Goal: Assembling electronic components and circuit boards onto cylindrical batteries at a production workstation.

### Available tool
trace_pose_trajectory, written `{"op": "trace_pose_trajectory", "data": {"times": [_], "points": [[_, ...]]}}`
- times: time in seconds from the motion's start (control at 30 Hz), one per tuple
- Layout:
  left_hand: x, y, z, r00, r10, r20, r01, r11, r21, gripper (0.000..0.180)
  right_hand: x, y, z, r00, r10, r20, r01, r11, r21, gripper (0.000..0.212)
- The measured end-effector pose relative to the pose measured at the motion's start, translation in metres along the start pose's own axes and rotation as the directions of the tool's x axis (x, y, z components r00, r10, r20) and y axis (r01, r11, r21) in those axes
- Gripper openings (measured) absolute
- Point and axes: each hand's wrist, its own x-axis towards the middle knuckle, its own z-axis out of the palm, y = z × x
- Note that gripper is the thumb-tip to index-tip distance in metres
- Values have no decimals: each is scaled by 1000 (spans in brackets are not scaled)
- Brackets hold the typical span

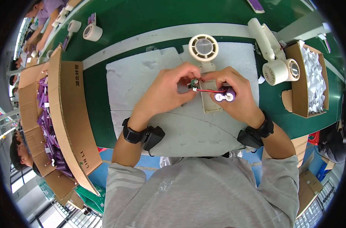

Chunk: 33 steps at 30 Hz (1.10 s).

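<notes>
At your left stands a cardboard box (72, 114) holding purple battery packs (47, 121). Your left hand (163, 89) pinches a small green circuit board (194, 84) near a cream fan's open handle (210, 103). Red wire (208, 91) joins it to the purple cells (229, 92) your right hand (240, 93) grips. Farther right, cream fan parts (275, 72) lie beside a carton (299, 83) of white pieces (313, 81).

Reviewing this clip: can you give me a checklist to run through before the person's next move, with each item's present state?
1. Circuit board held: ok, at the left hand's fingertips.
2. Purple battery pack held: ok, gripped by the right hand, silver cell ends showing.
3. Red wire spanning board and pack: ok.
4. Wire joints sound: cannot tell, too small to judge.
5. Cream handle shell fully in view: not ok, hands hide part of it.
6. Fan head on the work mat's far side: ok.
</notes>
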Motion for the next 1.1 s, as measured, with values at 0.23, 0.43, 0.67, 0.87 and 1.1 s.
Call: {"op": "trace_pose_trajectory", "data": {"times": [0.23, 0.43, 0.67, 0.87, 1.1], "points": [[-3, -2, -7, 999, -35, 12, 37, 989, -144, 30, 3, -2, 1, 993, -35, 111, 58, 976, -211, 31], [-2, -15, -9, 980, 199, -18, -197, 978, 71, 22, 5, -6, 0, 983, -95, 160, 137, 950, -281, 31], [-3, -4, -6, 990, 138, 10, -138, 987, 75, 23, 1, 0, -11, 1000, 20, 5, -20, 999, 44, 26], [-2, -12, 6, 996, 26, -82, -49, 953, -300, 21, 0, -16, -15, 987, 151, 59, -151, 988, -9, 24], [-2, -15, -4, 997, -76, 29, 81, 901, -425, 19, 24, -33, -16, 983, 61, 173, -38, 990, -134, 13]]}}
